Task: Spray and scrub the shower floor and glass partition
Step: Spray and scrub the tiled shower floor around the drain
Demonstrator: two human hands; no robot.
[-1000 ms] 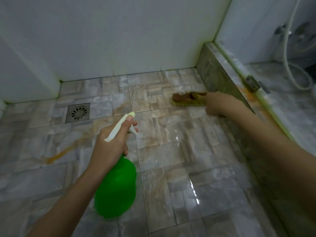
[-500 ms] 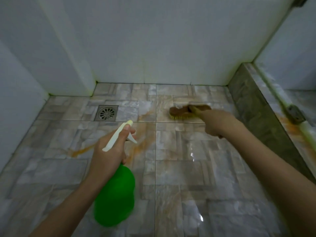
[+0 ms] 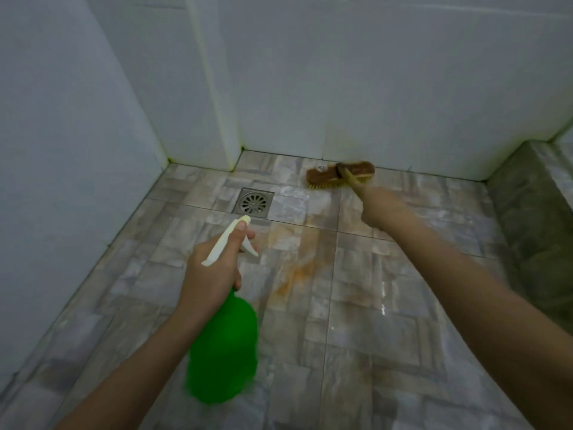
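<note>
Both hands busy: left hand (image 3: pixel 214 268) has fingers curled round the green spray bottle (image 3: pixel 223 352) neck, nozzle aimed at the orange-stained floor (image 3: pixel 356 321) by the drain (image 3: pixel 255 202). Right hand (image 3: pixel 381 209) grips the brush (image 3: pixel 339 175) handle, bristles down along the back wall's (image 3: pixel 372 88) base, probably for scrubbing.

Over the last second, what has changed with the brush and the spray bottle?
The right hand pushed the scrub brush away from the raised ledge, leftward toward the drain and to the foot of the back wall. Nothing was taken up or let go. The left hand still grips the green spray bottle above the floor.
</note>
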